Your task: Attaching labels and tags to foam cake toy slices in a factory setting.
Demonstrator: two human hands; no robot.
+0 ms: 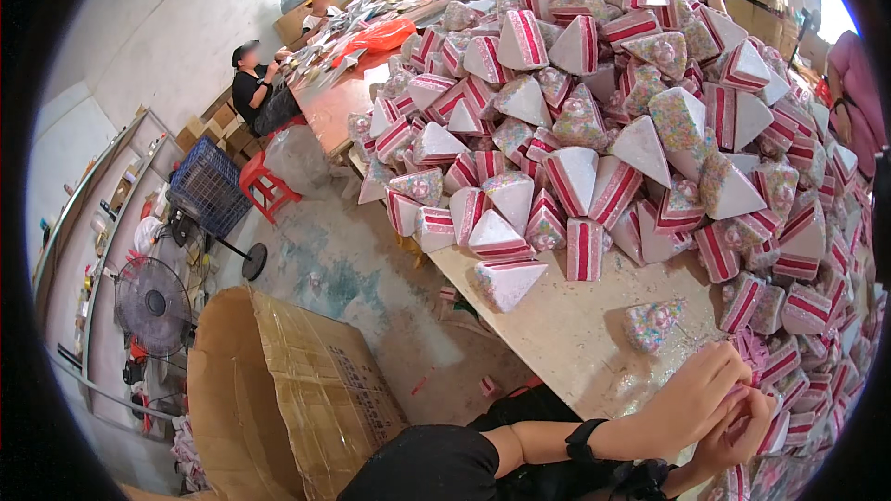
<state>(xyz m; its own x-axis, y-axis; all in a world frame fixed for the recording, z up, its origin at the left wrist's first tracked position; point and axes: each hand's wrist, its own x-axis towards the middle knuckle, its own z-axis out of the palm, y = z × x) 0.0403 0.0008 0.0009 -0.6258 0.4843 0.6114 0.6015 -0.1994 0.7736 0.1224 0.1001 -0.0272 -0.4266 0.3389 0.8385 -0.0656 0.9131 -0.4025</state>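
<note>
My left hand point(691, 397), with a dark band at its wrist, is closed, its fingers pinched together at the table's right part. Close against it, my right hand point(745, 431) is closed too, fingertips meeting those of the left. Between them shows a scrap of pink; the rest is hidden by the fingers. Just beyond the fingertips lies a bunch of pink ribbon-like strips point(750, 353). A single fake cake slice point(652, 323) with a sprinkle-covered top sits on the table point(548, 339) near my left hand.
A huge heap of cake slices point(575, 181), white with red-pink layers, covers most of the table. An open cardboard box point(320, 371) stands left of me. Beyond are a fan point(153, 306), a red stool point(266, 187), a blue crate point(212, 187) and several people around the tables.
</note>
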